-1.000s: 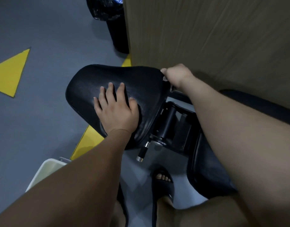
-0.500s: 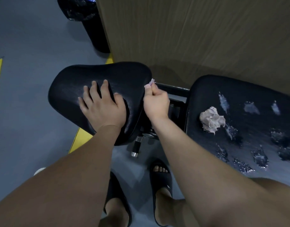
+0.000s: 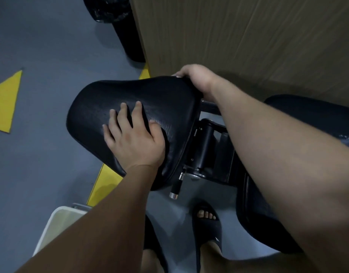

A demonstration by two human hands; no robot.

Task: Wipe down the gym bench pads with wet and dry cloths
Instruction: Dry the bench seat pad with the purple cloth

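Roughly L to R: a yellow triangle (image 3: 6,101) is painted on the grey floor (image 3: 41,56), and a white tub (image 3: 57,221) sits at the bottom edge, partly behind the L forearm. Next, the L hand (image 3: 134,138) lies flat on the seat pad (image 3: 114,99), fingers straight and spread, palm pressing, holding nothing. The cover dimples round the heel of the hand, so it's prob. soft foam under a smooth vinyl-type skin on a stiff base. Judging by that, it'll give under pressure but won't fold, and should go slippery once wet, so steadying it by an edge or corner makes more sense than by the top. Behind the pad stands a black bin (image 3: 128,36) w/ a bag liner. Under the pad's R end a metal-tipped pull pin (image 3: 175,188) sticks out of the hinge. The R hand (image 3: 197,79) is curled over the pad's far R corner, gripping it; a pale sliver shows at the fingertips, too small to tell if it's cloth. Further R, the back pad (image 3: 315,117) runs off frame, mostly hidden by the R forearm, w/ a wet patch (image 3: 346,139) near the edge. A wood panel (image 3: 248,36) fills the top R. No brand, label or legible writing anywhere; a white mark on one sandal (image 3: 211,231) is too small to read.
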